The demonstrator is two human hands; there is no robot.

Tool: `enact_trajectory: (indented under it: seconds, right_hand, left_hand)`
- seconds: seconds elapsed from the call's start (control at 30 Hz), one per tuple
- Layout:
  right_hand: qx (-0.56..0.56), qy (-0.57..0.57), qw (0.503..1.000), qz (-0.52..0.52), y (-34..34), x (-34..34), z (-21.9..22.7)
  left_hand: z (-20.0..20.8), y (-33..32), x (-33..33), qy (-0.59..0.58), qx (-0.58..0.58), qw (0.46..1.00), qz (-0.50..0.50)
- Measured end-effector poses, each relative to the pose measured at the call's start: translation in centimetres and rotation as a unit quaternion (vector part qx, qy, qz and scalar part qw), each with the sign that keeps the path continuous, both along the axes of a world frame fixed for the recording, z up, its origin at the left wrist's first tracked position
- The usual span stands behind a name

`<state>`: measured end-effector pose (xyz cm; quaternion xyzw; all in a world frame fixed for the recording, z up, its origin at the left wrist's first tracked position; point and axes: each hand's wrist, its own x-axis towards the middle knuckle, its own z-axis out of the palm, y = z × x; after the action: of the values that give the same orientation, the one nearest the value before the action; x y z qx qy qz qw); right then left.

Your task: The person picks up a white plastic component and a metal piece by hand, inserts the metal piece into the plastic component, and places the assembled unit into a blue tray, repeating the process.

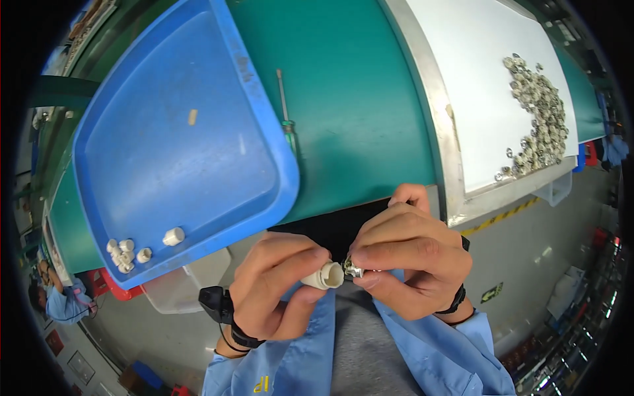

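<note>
My left hand [277,280] pinches a white cylindrical housing [323,276], its hollow end turned to the right. In the fingers of my right hand [416,257] is a small shiny metal part [352,269], partly covered by the thumb and fingertips. The metal part sits right at the housing's opening; I cannot tell whether the two touch. Both hands are in front of the bench edge, above my lap. More white housings [123,255] lie in the near left corner of the blue tray [288,181].
A screwdriver [288,119] with a green handle lies beside the tray on the green bench top [356,99]. To the right, a metal-framed white board [462,72] bears a heap of small metal parts [545,119]. Another person [66,300] in blue is at the far left.
</note>
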<state>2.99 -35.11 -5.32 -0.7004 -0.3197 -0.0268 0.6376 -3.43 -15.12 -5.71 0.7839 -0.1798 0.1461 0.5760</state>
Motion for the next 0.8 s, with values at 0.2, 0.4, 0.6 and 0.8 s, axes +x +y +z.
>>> enact_trajectory:
  seconds: [0.2,0.4,0.6,0.8]
  right_hand:
    - [-0.046,0.006,0.999,-0.01,-1.3,0.3,1.0]
    - [-0.064,0.014,0.998,0.016,-1.8,0.9,1.0]
    - [-0.113,-0.064,0.99,-0.053,-1.8,0.2,0.2]
    - [-0.17,-0.1,0.975,-0.103,-1.8,-1.6,-0.5]
  left_hand:
    - [-0.4,-0.7,1.3,-0.016,0.029,0.999,-0.016]
    - [-0.6,-1.4,1.9,-0.019,0.015,0.999,-0.03]
    - [-0.8,-2.2,2.1,-0.012,0.026,1.0,0.001]
    - [-0.8,-3.9,2.0,-0.016,0.022,0.999,0.044]
